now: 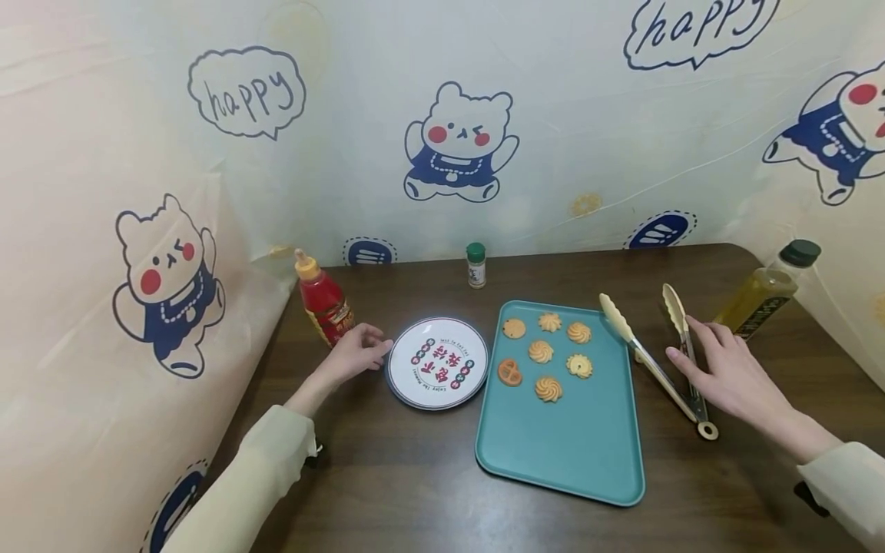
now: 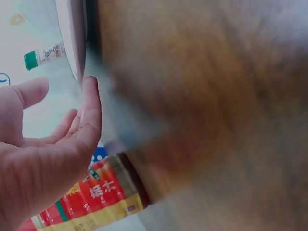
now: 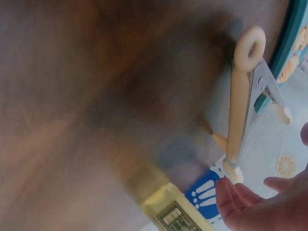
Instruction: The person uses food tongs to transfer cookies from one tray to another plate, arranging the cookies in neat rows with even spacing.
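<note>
My left hand [image 1: 354, 355] is at the left rim of a round white plate [image 1: 437, 384] with a dark edge and printed characters. In the left wrist view a fingertip meets or nearly meets the plate's rim [image 2: 72, 43], thumb apart. On the right, my right hand [image 1: 729, 376] hovers beside metal tongs [image 1: 664, 376] with cream-coloured tips, thumb and fingers spread. The tongs [image 3: 239, 110] lie with their arms apart, one tip over the corner of a teal tray [image 1: 560, 453]; the right wrist view shows a gap between them and the palm. Several cookies [image 1: 541, 352] lie on the tray.
A red sauce bottle [image 1: 325, 299] with a yellow cap stands just behind the left hand. At the back is a small green-capped shaker [image 1: 476, 266]. An oil bottle [image 1: 764, 296] stands beyond the right hand. A printed cloth [image 1: 346, 153] hangs behind the brown table [image 1: 387, 491].
</note>
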{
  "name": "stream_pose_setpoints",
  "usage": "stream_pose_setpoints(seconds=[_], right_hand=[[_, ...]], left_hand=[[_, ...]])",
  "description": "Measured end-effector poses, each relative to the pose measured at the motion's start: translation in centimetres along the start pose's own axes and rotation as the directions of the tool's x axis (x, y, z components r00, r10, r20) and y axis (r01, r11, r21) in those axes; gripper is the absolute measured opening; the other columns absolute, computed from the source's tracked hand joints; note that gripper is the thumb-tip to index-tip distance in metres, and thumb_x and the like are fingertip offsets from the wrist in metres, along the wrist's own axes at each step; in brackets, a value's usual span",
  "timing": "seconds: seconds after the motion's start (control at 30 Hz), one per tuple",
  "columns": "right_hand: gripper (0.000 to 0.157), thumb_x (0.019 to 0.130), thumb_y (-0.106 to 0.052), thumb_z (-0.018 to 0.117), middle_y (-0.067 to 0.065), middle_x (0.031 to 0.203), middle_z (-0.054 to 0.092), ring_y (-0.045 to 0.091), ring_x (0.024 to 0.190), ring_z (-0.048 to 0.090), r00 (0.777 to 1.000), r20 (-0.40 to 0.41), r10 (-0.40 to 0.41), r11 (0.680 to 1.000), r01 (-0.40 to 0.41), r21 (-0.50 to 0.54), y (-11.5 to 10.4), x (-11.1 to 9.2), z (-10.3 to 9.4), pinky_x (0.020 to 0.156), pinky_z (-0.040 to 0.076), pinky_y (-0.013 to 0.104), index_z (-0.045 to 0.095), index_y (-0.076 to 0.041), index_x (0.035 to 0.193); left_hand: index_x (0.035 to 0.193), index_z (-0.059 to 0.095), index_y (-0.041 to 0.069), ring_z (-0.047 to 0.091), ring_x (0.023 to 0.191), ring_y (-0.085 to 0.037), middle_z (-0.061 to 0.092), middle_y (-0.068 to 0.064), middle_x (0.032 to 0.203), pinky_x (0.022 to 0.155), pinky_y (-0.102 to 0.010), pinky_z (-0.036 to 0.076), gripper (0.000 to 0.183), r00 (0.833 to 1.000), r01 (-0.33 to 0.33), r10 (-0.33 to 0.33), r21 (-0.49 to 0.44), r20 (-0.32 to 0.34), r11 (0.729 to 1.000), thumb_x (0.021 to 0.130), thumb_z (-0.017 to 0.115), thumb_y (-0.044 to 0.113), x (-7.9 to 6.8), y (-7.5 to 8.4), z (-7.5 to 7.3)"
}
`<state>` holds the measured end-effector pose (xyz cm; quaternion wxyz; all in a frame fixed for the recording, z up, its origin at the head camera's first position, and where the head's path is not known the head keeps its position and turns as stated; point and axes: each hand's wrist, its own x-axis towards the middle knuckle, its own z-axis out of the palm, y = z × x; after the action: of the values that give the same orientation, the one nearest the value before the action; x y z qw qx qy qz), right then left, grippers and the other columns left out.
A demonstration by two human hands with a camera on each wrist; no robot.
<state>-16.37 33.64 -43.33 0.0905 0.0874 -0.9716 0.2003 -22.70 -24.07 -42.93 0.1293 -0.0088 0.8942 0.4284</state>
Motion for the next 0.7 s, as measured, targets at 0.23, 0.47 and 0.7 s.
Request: stream_pose_setpoints(seconds=[0.23, 0.47, 0.7], right_hand=[[0.090, 0.099, -0.046, 0.057, 0.051, 0.134, 0.029, 0.065, 0.116, 0.035, 0.992, 0.072, 0.104, 0.991, -0.109, 0.072, -0.3, -0.4, 0.4, 0.090, 0.033, 0.077, 0.018, 0.020, 0.147], [0.094, 0.093, -0.048, 0.066, 0.047, 0.121, 0.040, 0.057, 0.107, 0.044, 0.977, 0.120, 0.176, 0.971, -0.192, 0.143, -0.6, -0.7, 1.3, 0.082, 0.043, 0.070, 0.026, 0.023, 0.139], [0.106, 0.090, -0.048, 0.069, 0.048, 0.128, 0.032, 0.059, 0.112, 0.042, 0.954, 0.191, 0.230, 0.935, -0.271, 0.229, -1.0, -0.6, 2.1, 0.088, 0.041, 0.070, 0.012, 0.024, 0.143]], left_hand=[[0.130, 0.048, -0.004, 0.069, 0.089, -0.028, 0.061, -0.024, 0.115, 0.081, -0.039, 0.059, 0.046, 0.999, 0.047, -0.046, -0.058, 0.003, 0.997, 0.099, 0.064, 0.025, 0.0, -0.5, 0.7], [0.125, 0.052, -0.005, 0.068, 0.085, -0.025, 0.062, -0.022, 0.110, 0.079, -0.036, 0.060, 0.038, 0.996, 0.083, -0.081, -0.125, 0.026, 0.989, 0.100, 0.063, 0.021, -0.2, -1.0, 1.2], [0.125, 0.054, -0.005, 0.066, 0.083, -0.024, 0.063, -0.020, 0.109, 0.077, -0.033, 0.060, 0.035, 0.993, 0.110, -0.101, -0.162, 0.058, 0.981, 0.100, 0.063, 0.019, -0.4, -1.2, 1.3]])
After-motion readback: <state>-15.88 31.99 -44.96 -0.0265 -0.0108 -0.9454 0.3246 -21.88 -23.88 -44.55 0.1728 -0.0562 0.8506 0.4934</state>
